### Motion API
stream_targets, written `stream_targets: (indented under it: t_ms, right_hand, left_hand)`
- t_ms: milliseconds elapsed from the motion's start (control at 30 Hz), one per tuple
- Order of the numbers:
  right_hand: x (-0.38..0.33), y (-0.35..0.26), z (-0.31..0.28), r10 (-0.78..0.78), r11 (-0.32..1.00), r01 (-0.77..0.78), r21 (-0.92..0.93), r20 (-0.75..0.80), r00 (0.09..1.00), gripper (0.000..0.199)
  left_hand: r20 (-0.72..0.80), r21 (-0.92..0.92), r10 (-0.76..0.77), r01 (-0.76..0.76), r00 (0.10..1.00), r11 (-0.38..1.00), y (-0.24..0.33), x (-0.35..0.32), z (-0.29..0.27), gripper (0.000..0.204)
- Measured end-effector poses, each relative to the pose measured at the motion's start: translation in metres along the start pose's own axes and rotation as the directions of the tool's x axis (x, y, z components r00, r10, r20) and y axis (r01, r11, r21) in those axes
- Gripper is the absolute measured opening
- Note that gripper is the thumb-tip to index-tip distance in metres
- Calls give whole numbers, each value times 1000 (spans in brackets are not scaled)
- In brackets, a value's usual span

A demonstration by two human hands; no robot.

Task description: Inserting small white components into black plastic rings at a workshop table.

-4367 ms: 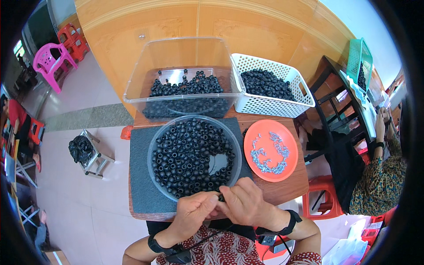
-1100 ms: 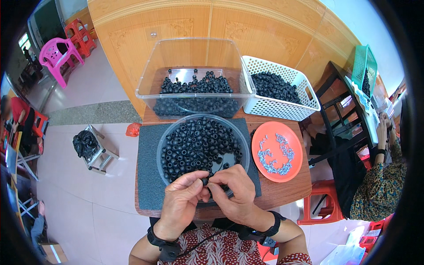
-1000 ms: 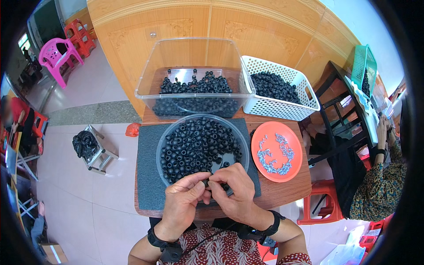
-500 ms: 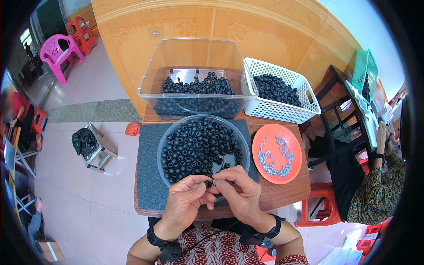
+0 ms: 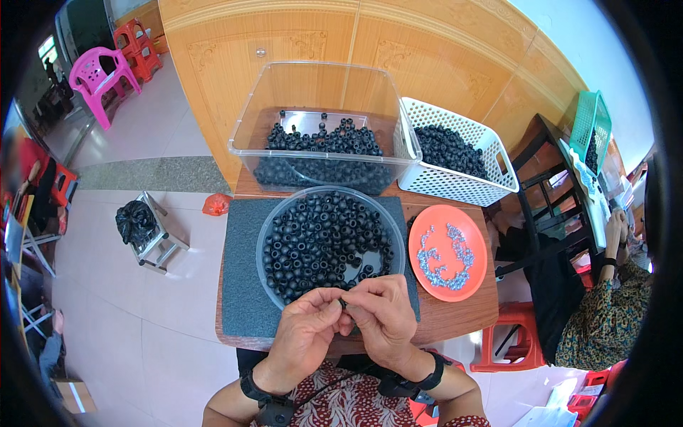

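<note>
My left hand [image 5: 304, 329] and my right hand [image 5: 380, 319] meet at the near rim of a round clear bowl [image 5: 267, 235] full of small black rings. Together the fingertips pinch one small black ring [image 5: 342, 304] between them. Whether a metal piece is also held there is too small to tell. An orange plate [image 5: 469, 276] with small silvery metal pieces lies just right of the bowl. The bowl rests on a dark grey mat [image 5: 238, 285] on a small wooden table [image 5: 455, 320].
A large clear tub [image 5: 313, 85] and a white lattice basket [image 5: 491, 178], both holding black rings, stand at the table's far side. Another person [image 5: 605, 313] sits at the right by a dark table. A stool with a black bag [image 5: 135, 222] stands left; pink chair [image 5: 96, 75] beyond.
Both hands slid slightly back toward me, off the bowl's contents to its near rim, still pinched together. The grey piece seen in the bowl earlier is no longer visible.
</note>
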State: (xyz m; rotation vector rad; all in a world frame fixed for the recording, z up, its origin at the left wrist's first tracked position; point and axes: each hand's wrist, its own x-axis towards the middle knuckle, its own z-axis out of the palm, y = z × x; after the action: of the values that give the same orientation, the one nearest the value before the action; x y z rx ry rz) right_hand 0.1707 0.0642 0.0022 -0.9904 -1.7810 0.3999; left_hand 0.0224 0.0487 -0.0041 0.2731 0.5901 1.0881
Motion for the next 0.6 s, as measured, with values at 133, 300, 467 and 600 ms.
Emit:
stream_targets:
  t_ms: [133, 300, 467, 600]
  right_hand:
    - [-3, -8, -4, -72, 991, 77, -105, 55, 996, 30]
    - [-9, -17, -3, -104, 969, 118, -217, 74, 992, 41]
    - [-9, -17, -7, -86, 972, 107, -209, 106, 991, 42]
    - [2, -8, -11, -22, 996, 35, -85, 151, 988, 32]
  left_hand:
    - [17, -54, -3, 4, 1000, 999, -1, -1, 0, 21]
    - [-41, -37, 2, -4, 999, 999, 1, -4, 7, 22]
    - [-2, 0, 4, -4, 1000, 1000, -1, -5, 2, 23]
    - [-4, -15, 40, -40, 999, 999, -3, -7, -8, 23]
